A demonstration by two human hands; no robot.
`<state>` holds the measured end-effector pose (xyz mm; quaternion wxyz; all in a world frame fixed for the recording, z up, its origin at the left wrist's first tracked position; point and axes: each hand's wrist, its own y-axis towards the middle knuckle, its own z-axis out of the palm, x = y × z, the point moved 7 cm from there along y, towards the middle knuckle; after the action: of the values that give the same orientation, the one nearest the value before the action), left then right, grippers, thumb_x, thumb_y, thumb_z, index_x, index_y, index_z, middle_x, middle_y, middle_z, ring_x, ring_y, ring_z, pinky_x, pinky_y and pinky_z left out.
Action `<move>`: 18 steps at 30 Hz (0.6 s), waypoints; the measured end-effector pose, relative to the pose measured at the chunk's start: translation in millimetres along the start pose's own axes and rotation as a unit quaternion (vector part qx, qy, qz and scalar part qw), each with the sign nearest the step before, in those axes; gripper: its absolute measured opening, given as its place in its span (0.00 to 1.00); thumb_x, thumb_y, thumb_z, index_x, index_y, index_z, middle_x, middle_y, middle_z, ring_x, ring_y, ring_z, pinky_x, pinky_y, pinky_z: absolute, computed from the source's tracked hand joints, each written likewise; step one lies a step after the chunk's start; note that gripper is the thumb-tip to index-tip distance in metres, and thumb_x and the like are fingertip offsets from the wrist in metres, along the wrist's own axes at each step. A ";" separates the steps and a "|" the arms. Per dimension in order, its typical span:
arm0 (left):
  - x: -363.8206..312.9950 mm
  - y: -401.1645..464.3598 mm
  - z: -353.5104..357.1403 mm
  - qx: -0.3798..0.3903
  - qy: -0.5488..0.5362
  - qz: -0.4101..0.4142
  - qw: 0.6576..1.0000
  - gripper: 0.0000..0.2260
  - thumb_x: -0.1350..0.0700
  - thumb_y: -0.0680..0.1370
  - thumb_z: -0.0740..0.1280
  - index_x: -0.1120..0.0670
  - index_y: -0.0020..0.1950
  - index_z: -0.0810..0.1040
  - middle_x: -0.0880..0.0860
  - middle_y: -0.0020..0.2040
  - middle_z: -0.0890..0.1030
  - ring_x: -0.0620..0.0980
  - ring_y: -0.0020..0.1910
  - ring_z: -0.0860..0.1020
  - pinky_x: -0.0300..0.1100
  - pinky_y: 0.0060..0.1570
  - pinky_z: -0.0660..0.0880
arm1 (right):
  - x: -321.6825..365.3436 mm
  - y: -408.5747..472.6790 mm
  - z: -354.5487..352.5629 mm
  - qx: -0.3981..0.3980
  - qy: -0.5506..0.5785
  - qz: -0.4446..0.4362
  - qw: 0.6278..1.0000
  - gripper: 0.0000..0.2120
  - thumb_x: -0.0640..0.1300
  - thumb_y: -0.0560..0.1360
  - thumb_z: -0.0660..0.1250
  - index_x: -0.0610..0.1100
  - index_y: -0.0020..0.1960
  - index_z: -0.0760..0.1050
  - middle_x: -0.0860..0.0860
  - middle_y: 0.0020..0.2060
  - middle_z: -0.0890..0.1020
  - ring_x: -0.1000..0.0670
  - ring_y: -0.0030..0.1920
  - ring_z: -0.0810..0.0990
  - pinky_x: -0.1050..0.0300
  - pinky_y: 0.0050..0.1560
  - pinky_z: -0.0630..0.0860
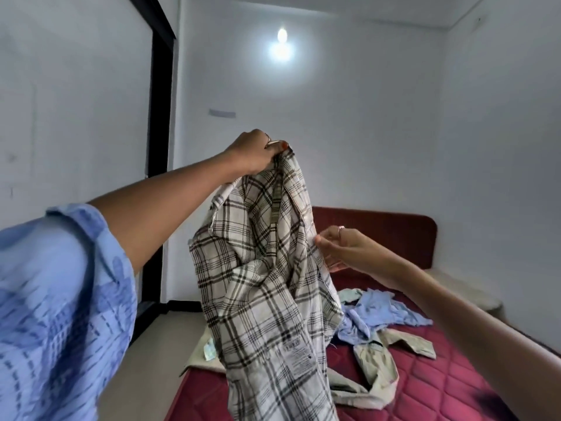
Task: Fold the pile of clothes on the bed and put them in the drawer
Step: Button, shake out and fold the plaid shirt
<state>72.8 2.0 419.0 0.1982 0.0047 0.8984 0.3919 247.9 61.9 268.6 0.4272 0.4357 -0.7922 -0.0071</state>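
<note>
A cream plaid shirt with dark checks [267,284] hangs in the air above the bed. My left hand [255,151] grips it at the top, raised high. My right hand [337,247] pinches the shirt's right edge lower down, thumb and fingers on the cloth. The shirt's lower part drapes down to the red quilted mattress [449,387]. Behind it on the mattress lie a crumpled light blue garment [385,311] and a beige garment [376,360], both unfolded. No drawer is in view.
A dark red headboard [394,232] stands against the white back wall. A black door frame [159,117] runs down the left wall. Pale floor [170,338] shows left of the bed. A lit bulb [282,36] glows on the back wall.
</note>
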 end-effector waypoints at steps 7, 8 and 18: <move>2.9 -1.4 2.6 -0.061 0.008 0.059 0.996 0.11 0.51 0.81 0.62 0.59 0.55 0.72 0.56 0.44 0.78 0.56 0.40 0.76 0.43 0.38 0.69 | -28.9 10.4 -31.0 -0.120 -0.123 0.025 0.985 0.12 0.43 0.79 0.64 0.46 0.37 0.75 0.56 0.29 0.77 0.53 0.34 0.74 0.57 0.37 0.72; 4.1 -4.2 1.9 -0.083 0.036 0.088 0.992 0.11 0.51 0.81 0.62 0.59 0.56 0.71 0.58 0.44 0.79 0.58 0.40 0.77 0.45 0.39 0.70 | -30.9 11.7 -56.2 -0.185 -0.141 0.039 0.972 0.13 0.42 0.79 0.64 0.46 0.35 0.74 0.57 0.27 0.76 0.55 0.32 0.73 0.59 0.34 0.70; -71.4 5.0 -62.4 -0.150 0.168 0.334 0.915 0.34 0.35 0.73 0.58 0.63 0.64 0.68 0.59 0.43 0.80 0.49 0.29 0.74 0.43 0.35 0.77 | 185.3 -0.2 -211.5 -0.354 -0.717 -0.122 0.588 0.09 0.36 0.80 0.58 0.32 0.57 0.69 0.30 0.42 0.79 0.29 0.41 0.80 0.41 0.39 0.72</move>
<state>115.5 -50.0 486.1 -0.0998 0.2083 0.7952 0.5607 345.3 9.2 527.2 -0.1634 0.1963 -0.7167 -0.6490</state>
